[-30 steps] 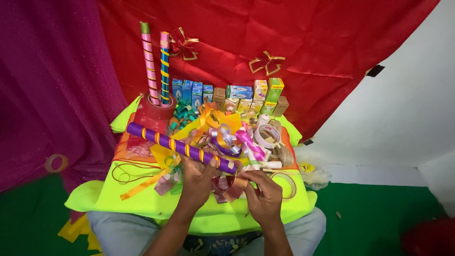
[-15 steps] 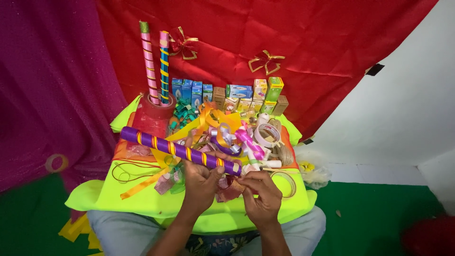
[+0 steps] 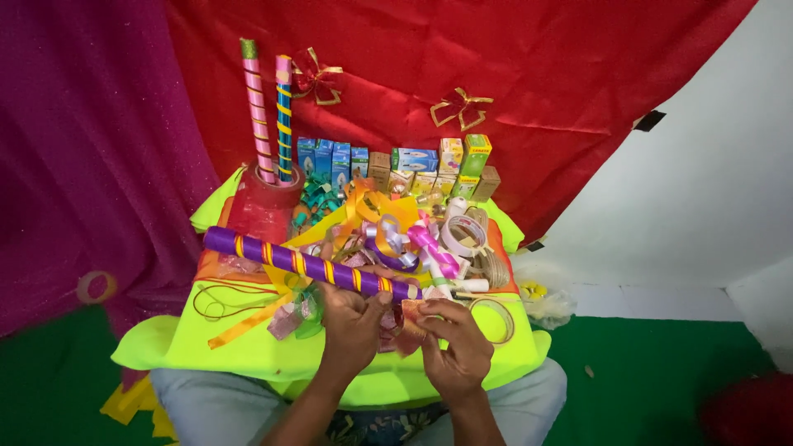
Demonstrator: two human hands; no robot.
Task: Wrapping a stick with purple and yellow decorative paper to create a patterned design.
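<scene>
Red cloth hangs behind a lime-green tabletop (image 3: 248,351) heaped with ribbons. Left hand (image 3: 351,322) grips the purple striped stick (image 3: 306,264) near its right end; right hand (image 3: 454,347) pinches at that tip, seemingly finishing the wrap. Tape rolls (image 3: 462,235) and ribbon curls (image 3: 396,239) crowd close behind.

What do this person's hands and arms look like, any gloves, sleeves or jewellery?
Both the left hand and the right hand are bare: no gloves, and no rings or watch show. The forearms are uncovered too, with no sleeves in view.
</scene>
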